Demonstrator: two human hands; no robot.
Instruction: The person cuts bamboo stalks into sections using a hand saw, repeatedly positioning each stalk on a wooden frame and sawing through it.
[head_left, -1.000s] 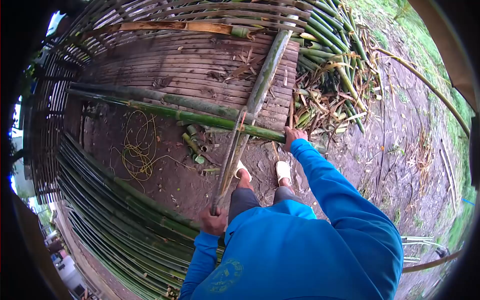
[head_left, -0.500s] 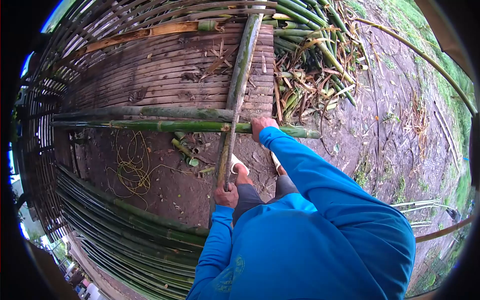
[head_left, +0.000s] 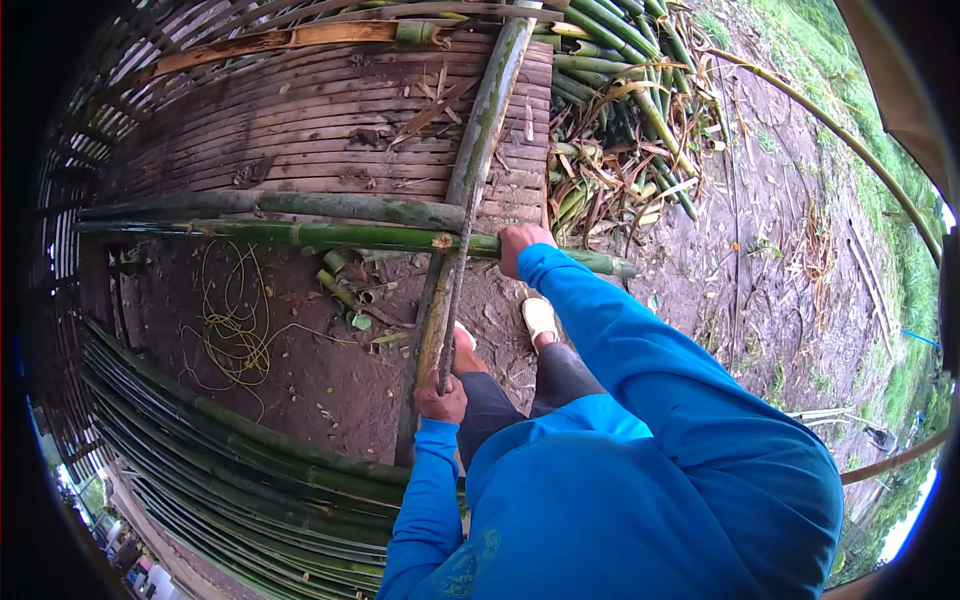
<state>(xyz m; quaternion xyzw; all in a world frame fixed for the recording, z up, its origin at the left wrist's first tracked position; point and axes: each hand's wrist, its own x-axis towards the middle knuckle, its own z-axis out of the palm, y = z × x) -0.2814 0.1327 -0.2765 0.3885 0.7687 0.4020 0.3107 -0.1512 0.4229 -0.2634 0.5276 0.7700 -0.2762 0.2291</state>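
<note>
My right hand [head_left: 522,247] is closed around a green bamboo pole [head_left: 350,237] close to its right end. The pole lies crosswise, with a duller bamboo pole [head_left: 370,210] alongside its upper edge. A long, narrow, dark blade [head_left: 458,270], seen nearly edge-on, is in my closed left hand [head_left: 442,400]. It points away from me and crosses the green pole at a node; whether it touches the pole, I cannot tell. Beneath runs a thick, weathered bamboo beam [head_left: 480,130]. The fingers of my left hand hide the handle.
A slatted bamboo platform [head_left: 330,120] lies beyond the poles. Cut bamboo and dry husks form a pile [head_left: 620,130] at the upper right. Several long green bamboo poles [head_left: 250,450] lie at the lower left. Tangled yellow cord [head_left: 240,345] rests on the dirt near my feet.
My left hand and the blade have shifted slightly left and toward me. My right hand keeps its hold on the green pole. More of my right shoe shows, and the whole view has shifted a little.
</note>
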